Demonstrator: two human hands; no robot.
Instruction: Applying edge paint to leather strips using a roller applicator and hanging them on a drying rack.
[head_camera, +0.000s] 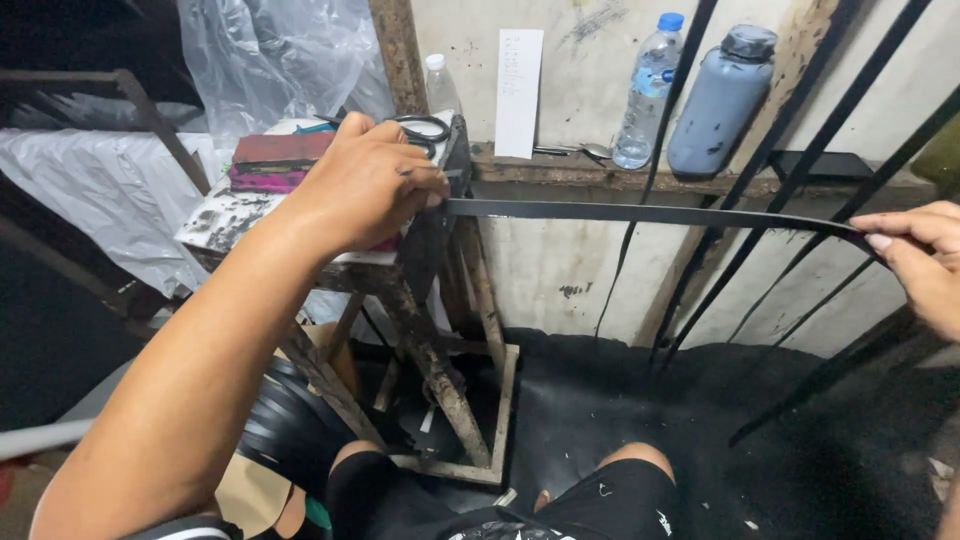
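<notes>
Rough plastered wall (570, 270) is filling the background, with several long black strips (800, 170) leaning against it on the right.

Clear plastic sheeting (110, 190) is draping over the left side and hanging at the top.

Worn, paint-spattered wooden stand (440, 380) is sitting in front of the person's knees; its top is acting as the surface, carrying a stack of red and magenta flat blocks (275, 160) and black-handled scissors (425, 127).

Wooden ledge (600, 178) is running along the wall, holding a dark grey plastic bottle (722, 100), a clear plastic water bottle with a blue cap (645, 92) and a smaller clear bottle with a white cap (440, 88). A white paper slip (519, 92) is hanging on the wall between the bottles.

Long flat black strip (650, 213) is stretching almost level between both hands, just in front of the ledge.

Left hand (365, 185) is resting at the stand's top edge, grip clenched on the strip's left end, fingers curled over it.

Right hand (920, 260) is sitting at the right frame edge, grip pinching the strip's right end between thumb and fingers.

A roll of black band (285, 425) is lying low, beside the left leg.
</notes>
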